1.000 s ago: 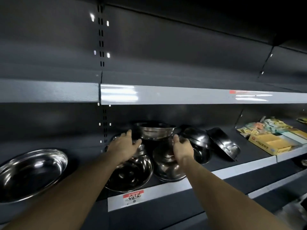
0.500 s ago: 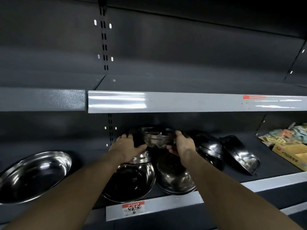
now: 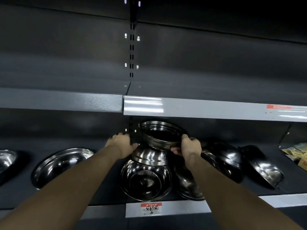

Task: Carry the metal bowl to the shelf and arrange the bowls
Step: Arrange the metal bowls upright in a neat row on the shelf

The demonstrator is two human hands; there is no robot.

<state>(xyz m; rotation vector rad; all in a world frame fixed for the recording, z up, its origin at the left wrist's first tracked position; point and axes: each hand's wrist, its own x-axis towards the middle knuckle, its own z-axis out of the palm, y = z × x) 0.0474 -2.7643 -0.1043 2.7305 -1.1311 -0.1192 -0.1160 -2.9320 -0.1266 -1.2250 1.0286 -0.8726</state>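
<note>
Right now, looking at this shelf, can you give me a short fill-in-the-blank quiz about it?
1. The right hand grips the rim of the top ____.
2. The bowls are made of ____.
3. The price tag has a ____ top stripe.
4. The left hand rests ____ of the top bowl.

Missing: bowl; metal; red; left

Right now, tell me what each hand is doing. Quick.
Left hand: fingers straight, resting on the upside-down bowl, gripping nothing.
Right hand: pinching the rim of the tilted top bowl.
</note>
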